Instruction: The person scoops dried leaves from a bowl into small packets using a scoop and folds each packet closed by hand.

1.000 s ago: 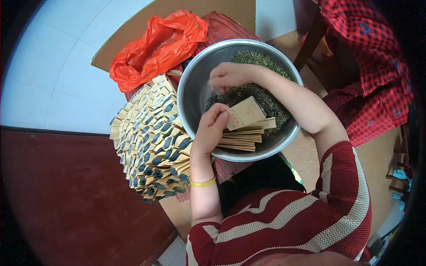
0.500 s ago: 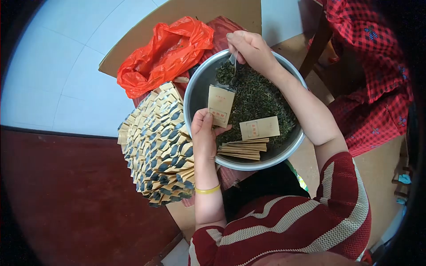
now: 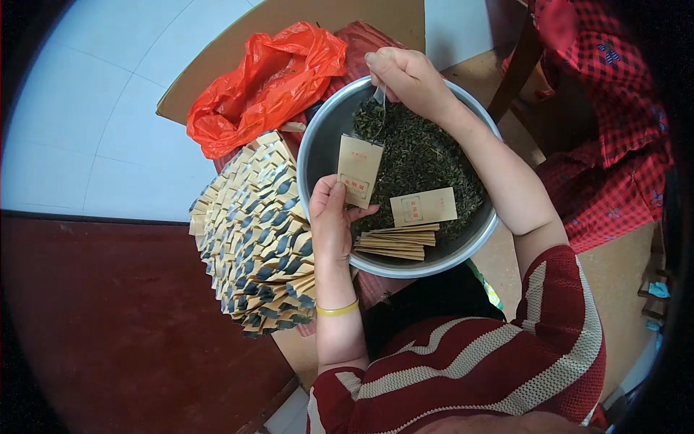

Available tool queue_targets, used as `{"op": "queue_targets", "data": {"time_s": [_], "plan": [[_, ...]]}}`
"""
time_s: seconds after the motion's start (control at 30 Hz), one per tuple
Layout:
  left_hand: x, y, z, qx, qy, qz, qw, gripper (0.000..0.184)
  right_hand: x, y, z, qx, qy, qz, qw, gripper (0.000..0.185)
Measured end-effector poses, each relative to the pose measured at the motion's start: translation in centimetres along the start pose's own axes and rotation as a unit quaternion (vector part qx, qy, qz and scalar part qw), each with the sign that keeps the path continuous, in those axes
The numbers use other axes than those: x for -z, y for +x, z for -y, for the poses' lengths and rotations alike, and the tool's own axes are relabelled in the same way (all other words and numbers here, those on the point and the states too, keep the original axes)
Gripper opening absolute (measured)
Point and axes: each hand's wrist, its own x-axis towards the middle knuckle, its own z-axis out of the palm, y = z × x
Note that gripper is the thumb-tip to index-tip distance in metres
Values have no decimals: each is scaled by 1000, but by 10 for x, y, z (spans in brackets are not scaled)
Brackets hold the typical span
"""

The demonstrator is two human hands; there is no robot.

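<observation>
My left hand (image 3: 330,220) is closed on a small brown paper packet (image 3: 361,163) with red print, its dark-edged mouth facing away from me. The thumb presses on its front. At the far side of a metal basin (image 3: 309,130), my right hand (image 3: 413,81) pinches the clear handle of a spoon (image 3: 380,96). The spoon's bowl is hard to make out among dark dried leaves (image 3: 426,155), just beyond the packet's mouth. One printed packet (image 3: 425,207) lies flat on the leaves. A stack of packets (image 3: 394,242) rests beside it at the near rim.
Left of the basin stands a large fanned pile of paper packets (image 3: 253,231). A red plastic bag (image 3: 267,87) lies behind it, against cardboard (image 3: 210,69). Red checked cloth (image 3: 600,145) hangs on the right. A dark red surface (image 3: 123,311) fills the lower left.
Both hands keep nearly the same place and grip. My right hand and the spoon have risen very slightly; the packets in the basin stay put.
</observation>
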Motion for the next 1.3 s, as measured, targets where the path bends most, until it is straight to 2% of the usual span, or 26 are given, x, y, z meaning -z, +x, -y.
{"op": "queue_targets", "data": {"time_s": [0.13, 0.27, 0.37, 0.43, 0.47, 0.53, 0.57, 0.63, 0.73, 0.87, 0.93, 0.97, 1.03, 1.07, 1.13, 1.2, 1.23, 1.3], "plan": [[-2, 0, 0, 7, 15, -12, 1000, 19, -3, -2, 0, -17, -4, 6, 1000, 43], [0, 2, 3, 0, 27, -19, 999, 18, -8, -5, 1, 0, -28, 58, 998, 43], [2, 4, 10, 9, 93, -34, 995, 18, -16, -11, 1, -8, -47, 99, 994, 42], [0, 5, 15, -130, 273, -22, 953, 31, -21, -13, 0, -14, -57, 122, 991, 42], [-2, 4, 14, -131, 272, -23, 953, 31, -22, -14, 0, -16, -65, 126, 990, 42], [-10, -1, 9, -241, 438, -64, 864, 47, -23, -15, 2, -18, -73, 130, 989, 41], [-13, -2, 8, -241, 438, -64, 864, 47, -23, -15, 4, -29, -80, 138, 987, 41], [-18, -4, 5, -243, 476, -33, 845, 60, -25, -16, 6, -38, -85, 147, 985, 41], [-21, -6, 7, -238, 521, -56, 818, 66, -28, -20, 7, -32, -109, 140, 984, 39], [-31, -10, -6, -177, 537, -38, 824, 70, -31, -25, 15, 35, -164, 116, 979, 37], [-29, -10, 4, -224, 545, -95, 803, 73, -33, -28, 17, 48, -165, 110, 979, 36], [-27, -9, 6, -223, 545, -95, 803, 73, -34, -29, 17, 68, -170, 96, 979, 35], [-25, -7, 9, -282, 537, -110, 787, 75, -36, -31, 18, 87, -174, 81, 978, 34], [-25, -7, 10, -282, 538, -110, 787, 75, -37, -32, 18, 99, -157, 73, 980, 33], [-25, -7, 9, -254, 500, -94, 822, 74, -38, -33, 18, 112, -140, 64, 982, 32], [-22, -5, 9, -251, 496, -85, 827, 74, -39, -34, 16, 183, -176, 56, 966, 25], [-21, -4, 9, -248, 491, -76, 832, 73, -38, -34, 18, 183, -177, 56, 966, 25], [-18, -2, 10, -231, 460, -72, 854, 72, -38, -34, 24, 321, -221, 53, 920, 17]]}}
